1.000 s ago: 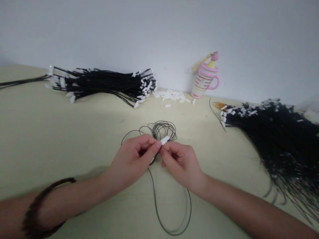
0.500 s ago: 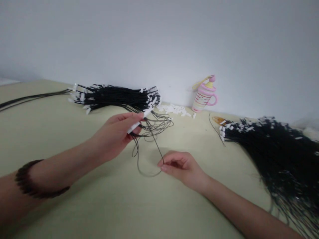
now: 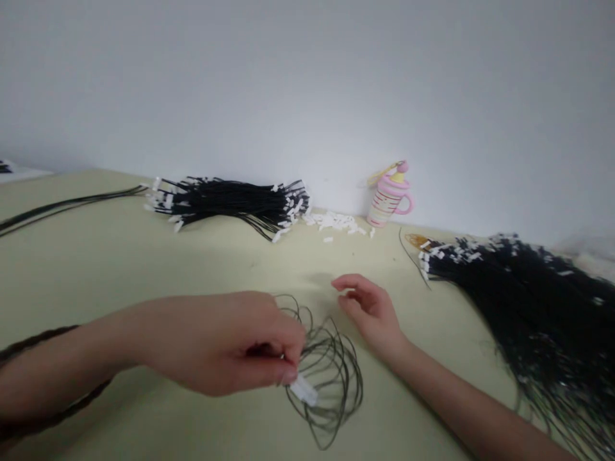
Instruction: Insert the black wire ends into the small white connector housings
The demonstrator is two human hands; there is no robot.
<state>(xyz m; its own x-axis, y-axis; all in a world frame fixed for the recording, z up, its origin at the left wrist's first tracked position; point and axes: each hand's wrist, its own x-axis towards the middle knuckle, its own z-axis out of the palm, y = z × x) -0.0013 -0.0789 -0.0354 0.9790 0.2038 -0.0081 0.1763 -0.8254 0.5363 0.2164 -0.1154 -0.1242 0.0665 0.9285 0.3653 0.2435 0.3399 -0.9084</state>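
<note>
Near the front middle of the table, my left hand pinches a white connector piece. Thin black wires spread in tangled loops to the right of its fingertips. My right hand is above the table beyond these loops, thumb and fingers apart with nothing between them. A dark bracelet circles my left wrist.
A black wire bundle with white ends lies at the back left, beside scattered white pieces. A pink striped cup-shaped item stands by the wall. At the right is a large pile of black wires.
My left hand has come down and nearer with the white piece and looped wires. My right hand has let go of the wire and moved slightly right, its fingers now apart.
</note>
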